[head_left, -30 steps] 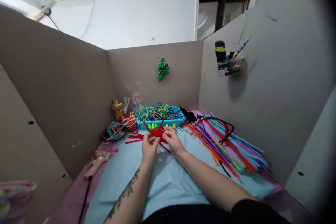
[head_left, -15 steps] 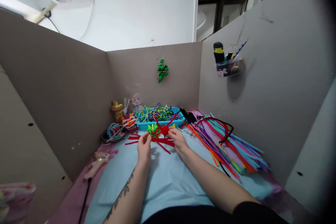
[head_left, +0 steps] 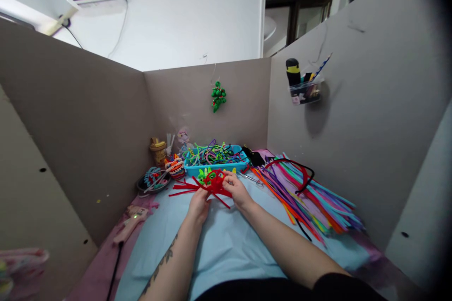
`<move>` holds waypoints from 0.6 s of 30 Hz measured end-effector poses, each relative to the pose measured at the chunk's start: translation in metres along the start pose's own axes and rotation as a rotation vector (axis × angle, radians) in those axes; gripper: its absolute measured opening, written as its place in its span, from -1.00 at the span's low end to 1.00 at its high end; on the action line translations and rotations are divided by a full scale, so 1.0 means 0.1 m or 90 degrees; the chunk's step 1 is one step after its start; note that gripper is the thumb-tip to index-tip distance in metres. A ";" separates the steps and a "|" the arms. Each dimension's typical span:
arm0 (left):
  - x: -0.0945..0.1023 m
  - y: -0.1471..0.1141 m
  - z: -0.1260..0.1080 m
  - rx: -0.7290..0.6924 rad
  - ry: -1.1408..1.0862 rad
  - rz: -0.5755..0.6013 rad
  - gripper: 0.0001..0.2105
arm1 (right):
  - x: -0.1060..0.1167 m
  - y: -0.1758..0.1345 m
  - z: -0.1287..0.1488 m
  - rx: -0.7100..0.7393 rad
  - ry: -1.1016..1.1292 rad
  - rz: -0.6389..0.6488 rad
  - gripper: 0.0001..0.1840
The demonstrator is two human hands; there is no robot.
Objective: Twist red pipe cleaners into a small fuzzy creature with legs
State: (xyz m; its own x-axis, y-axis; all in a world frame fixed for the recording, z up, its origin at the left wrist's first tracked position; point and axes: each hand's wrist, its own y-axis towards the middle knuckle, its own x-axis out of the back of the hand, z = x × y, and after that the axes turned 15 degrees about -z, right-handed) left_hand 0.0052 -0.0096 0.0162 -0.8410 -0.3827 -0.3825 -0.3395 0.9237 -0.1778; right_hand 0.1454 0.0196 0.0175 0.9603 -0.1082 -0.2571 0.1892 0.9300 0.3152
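Note:
A red pipe-cleaner piece with a coiled middle and several loose ends is between my two hands, low over the blue cloth. My right hand pinches its right side. The fingertips of my left hand are closed on its lower left side, partly hidden by the red strands. Loose red pipe cleaners lie on the cloth just behind my left hand. Directly beyond the held piece sits a green pipe-cleaner figure, partly covered by it.
A blue tray of tangled pipe cleaners stands at the back. Scissors lie near it. Bundled colourful pipe cleaners spread at right. At left are a dark bowl and a pink glue gun with a cord. Grey partitions enclose the table.
My left hand has come down and right, onto the red piece. The piece has tipped lower, its long arms no longer standing up against the tray. My right hand keeps hold, almost in place.

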 end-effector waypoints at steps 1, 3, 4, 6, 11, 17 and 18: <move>0.00 0.01 0.00 0.013 -0.008 0.002 -0.72 | 0.01 0.01 0.03 -0.018 0.010 0.005 -0.70; 0.01 0.02 -0.01 0.045 -0.036 0.001 -0.70 | 0.05 0.02 0.09 -0.055 0.032 0.036 -0.66; 0.01 0.03 -0.01 0.057 -0.053 0.004 -0.69 | 0.07 0.03 0.12 -0.070 0.039 0.064 -0.65; 0.02 0.03 -0.03 0.060 -0.084 0.029 -0.68 | 0.12 0.05 0.16 -0.093 0.043 0.132 -0.65; 0.03 0.00 -0.03 -0.003 -0.104 0.090 -0.70 | 0.16 0.06 0.21 -0.101 0.040 0.198 -0.66; 0.05 0.02 0.00 -0.078 -0.038 0.099 -0.67 | 0.17 0.04 0.30 -0.144 0.048 0.217 -0.68; 0.05 0.02 0.00 -0.091 -0.020 0.106 -0.67 | 0.18 0.04 0.31 -0.154 0.054 0.224 -0.69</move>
State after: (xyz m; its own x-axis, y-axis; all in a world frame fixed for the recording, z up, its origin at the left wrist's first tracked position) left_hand 0.0004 -0.0097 0.0140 -0.8772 -0.2234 -0.4250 -0.2556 0.9666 0.0195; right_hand 0.1696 0.0105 0.0429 0.9353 0.2502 -0.2501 -0.2099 0.9616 0.1768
